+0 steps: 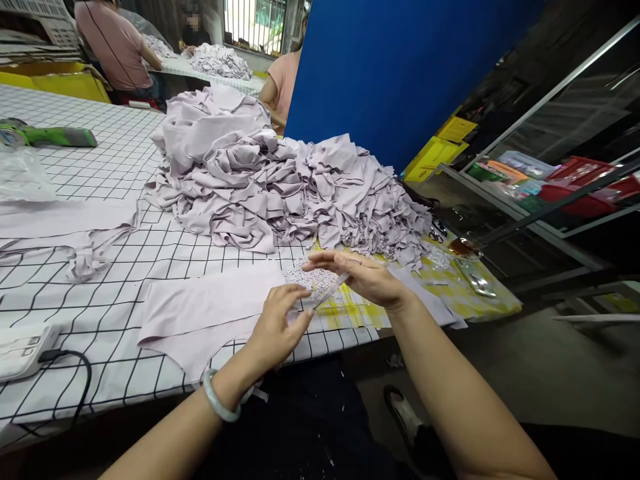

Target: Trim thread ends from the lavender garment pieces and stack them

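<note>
A narrow pale strip [331, 291], too small to name more exactly, runs between my two hands above the table's front edge. The fingertips of my left hand [278, 325] are closed on its lower end. Its upper end meets my right hand [371, 279], which grips it low, its fingers reaching to the left. Beside and partly behind my left hand lies a flat lilac fabric piece [210, 300] with a curved edge. Another lilac piece [430, 300] lies partly under my right wrist. Small scattered bits [307, 277] lie on the cloth just behind the hands.
A big heap of lilac fabric pieces [280, 180] fills the back of the table. On the left are a green-handled tool [65, 137], more fabric [65, 220] and a white power strip [25, 350] with a black cable. A blue panel [400, 73] stands behind; people sit beyond.
</note>
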`<state>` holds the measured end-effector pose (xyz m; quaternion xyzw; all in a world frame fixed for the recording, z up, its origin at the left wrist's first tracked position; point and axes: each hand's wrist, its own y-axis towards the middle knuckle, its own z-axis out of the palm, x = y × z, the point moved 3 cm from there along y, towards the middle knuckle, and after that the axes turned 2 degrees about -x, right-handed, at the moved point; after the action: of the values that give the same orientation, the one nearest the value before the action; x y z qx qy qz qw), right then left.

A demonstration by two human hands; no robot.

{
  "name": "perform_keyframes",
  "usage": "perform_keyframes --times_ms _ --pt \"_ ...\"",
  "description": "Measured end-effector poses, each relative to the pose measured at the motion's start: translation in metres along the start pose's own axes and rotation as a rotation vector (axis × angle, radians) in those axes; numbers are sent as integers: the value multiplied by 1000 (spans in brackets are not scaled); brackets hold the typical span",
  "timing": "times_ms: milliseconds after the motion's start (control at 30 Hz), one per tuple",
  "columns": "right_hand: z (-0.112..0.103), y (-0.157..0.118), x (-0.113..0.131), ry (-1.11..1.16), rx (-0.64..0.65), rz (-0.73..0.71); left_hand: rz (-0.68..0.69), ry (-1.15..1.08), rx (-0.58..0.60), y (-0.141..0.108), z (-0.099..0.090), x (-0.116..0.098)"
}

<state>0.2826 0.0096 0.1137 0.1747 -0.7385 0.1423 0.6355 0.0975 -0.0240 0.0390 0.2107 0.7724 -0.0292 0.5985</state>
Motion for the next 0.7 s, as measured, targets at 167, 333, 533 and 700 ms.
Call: perform_keyframes --times_ms 167,333,533,700 --pt "25 -5 0 78 81 110 -154 -460 182 23 15 -38" --pt "47 -30 -32 353 -315 219 -320 -674 -29 5 22 -25" --pt "76 -55 -58 333 -649 186 -161 -532 -140 -16 23 -10" --pt "89 -53 -62 412 -696 240 -151 -427 -162 -28 35 -3"
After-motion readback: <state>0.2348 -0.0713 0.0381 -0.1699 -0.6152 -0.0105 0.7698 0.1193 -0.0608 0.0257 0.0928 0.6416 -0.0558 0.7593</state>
